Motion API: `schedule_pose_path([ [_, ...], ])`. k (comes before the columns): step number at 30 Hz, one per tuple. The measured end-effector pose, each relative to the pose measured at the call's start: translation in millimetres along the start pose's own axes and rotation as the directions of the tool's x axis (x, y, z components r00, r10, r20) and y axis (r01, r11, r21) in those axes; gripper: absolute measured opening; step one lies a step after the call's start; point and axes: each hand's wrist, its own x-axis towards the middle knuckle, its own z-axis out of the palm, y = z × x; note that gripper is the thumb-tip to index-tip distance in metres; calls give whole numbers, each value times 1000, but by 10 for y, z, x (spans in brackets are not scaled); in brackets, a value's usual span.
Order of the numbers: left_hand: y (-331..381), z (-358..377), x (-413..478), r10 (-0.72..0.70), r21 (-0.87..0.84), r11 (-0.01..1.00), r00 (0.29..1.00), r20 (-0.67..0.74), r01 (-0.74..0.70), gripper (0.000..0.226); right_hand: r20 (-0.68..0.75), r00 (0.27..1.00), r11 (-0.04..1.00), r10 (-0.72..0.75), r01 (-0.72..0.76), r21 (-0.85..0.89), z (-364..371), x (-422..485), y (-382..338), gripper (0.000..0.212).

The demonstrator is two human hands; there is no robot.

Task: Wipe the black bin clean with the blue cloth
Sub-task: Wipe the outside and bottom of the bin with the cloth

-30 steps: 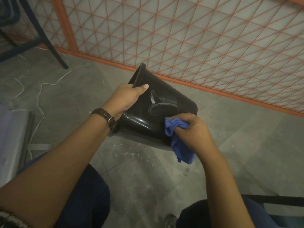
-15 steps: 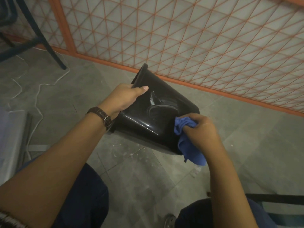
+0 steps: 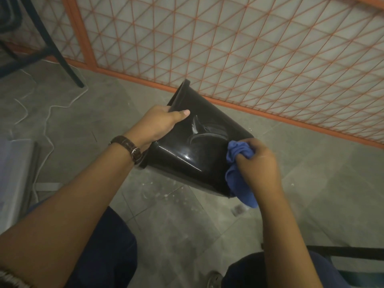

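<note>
- White cable (image 3: 49,113): thin cord lying in loose curves on the grey tiled floor (image 3: 166,215) at far left. It is well apart from the work.
- Wristwatch (image 3: 127,146): brown strap with a leather-like grain and a metal buckle, worn on the left wrist.
- Left hand (image 3: 160,123): grips the wide, rimmed end of the bin, with the thumb laid flat on the outer wall. The other fingers are hidden behind the rim. In my judgement this hand only steadies and turns the bin.
- Black bin (image 3: 199,154): held in the air over the floor and above the knees, tipped on its side, with the mouth to the left and the narrower base end to the right.
  - Material: hard, glossy plastic with tapered walls and rounded corners, showing bright highlights.
  - A pale, streaky smear with curved marks sits on the upper wall just right of the thumb.
- Blue cloth (image 3: 239,181): soft, napped fabric, bunched and creased. It is pressed against the base-end edge of the bin, with a loose tail hanging below.
- Right hand (image 3: 257,161): fingers curled tightly round the bunched cloth.
  - Step in hand, as judged: wiping is under way on the outer wall near the base.
  - The next move calls for firm strokes leftward over the smear while the left hand rotates the bin to present unwiped faces. The inside cannot be assessed from here.
- Orange mesh fence (image 3: 311,59): a thin metal lattice on a painted frame, standing behind the bin and not touching it.
</note>
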Motion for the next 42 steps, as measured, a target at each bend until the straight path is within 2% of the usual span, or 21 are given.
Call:
schedule_pose_path([
  [1, 4, 14, -4, 3, 6, 1000, 1000, 6, -3, 25, -55, 998, 1000, -3, 4, 19, 29, -9, -34, 24],
  [3, 7, 28, -14, 16, 20, 1000, 1000, 12, -16, 24, -58, 997, 995, -58, 62, 73, 125, -10, -67, 27],
  [6, 4, 7, -11, 36, 54, 998, 999, -12, -35, 34, 91, 986, 988, -142, 135, 79, 198, -13, -69, 33],
  [9, -6, -38, -3, 55, 80, 995, 998, -5, -54, 30, 170, 976, 991, -135, 134, 18, 99, 6, -25, 37],
  [11, -5, -48, 1, 55, 89, 994, 998, 20, -57, 28, 119, 991, 998, -61, 63, -17, 21, 34, 22, 33],
  [13, -6, -24, -3, 52, 77, 995, 998, 46, -56, 23, -5, 1000, 999, -25, 25, -34, -3, 58, 58, 25],
  [15, -7, 22, -14, 57, 62, 996, 996, 69, -61, 16, -86, 994, 997, -71, 67, -42, 28, 40, 40, 27],
  [18, 4, 59, -39, 78, 41, 996, 994, 70, -81, 15, -75, 983, 985, -170, 172, 11, 102, -1, -30, 31],
  [21, 23, 15, -51, 87, 62, 994, 995, 38, -90, 24, 64, 976, 978, -209, 209, 7, 65, 32, -28, 36],
  [23, 21, -23, -43, 96, 92, 991, 994, 58, -101, 31, 138, 979, 988, -148, 154, -30, 6, 69, 25, 36],
  [24, 20, -34, -44, 95, 105, 989, 992, 79, -103, 38, 121, 986, 992, -112, 118, -41, -14, 83, 59, 34],
  [27, 31, -24, -55, 84, 115, 989, 989, 123, -98, 63, -51, 995, 995, -84, 80, -62, -40, 72, 74, 28],
  [29, 31, -1, -55, 89, 101, 990, 989, 120, -102, 53, -104, 987, 992, -120, 117, -38, -12, 46, 25, 30],
  [31, 34, 21, -61, 109, 88, 989, 989, 96, -118, 28, -75, 981, 983, -180, 182, 27, 40, 29, -24, 33],
  [32, 31, 24, -56, 117, 87, 988, 990, 79, -124, 23, -41, 979, 978, -200, 202, 55, 64, 32, -33, 36],
  [36, 38, -14, -42, 126, 88, 987, 990, 69, -132, 54, 98, 981, 986, -168, 166, 30, 44, 80, 27, 40],
  [37, 37, -21, -38, 125, 95, 986, 988, 91, -133, 55, 86, 986, 990, -141, 139, 25, 23, 86, 58, 38],
  [40, 35, -17, -25, 92, 116, 987, 988, 123, -107, 34, -33, 998, 999, -44, 45, 21, 6, 121, 113, 26],
  [42, 45, 15, -23, 72, 121, 989, 989, 130, -87, 33, -59, 998, 1000, -20, 21, 20, 33, 171, 94, 22],
])
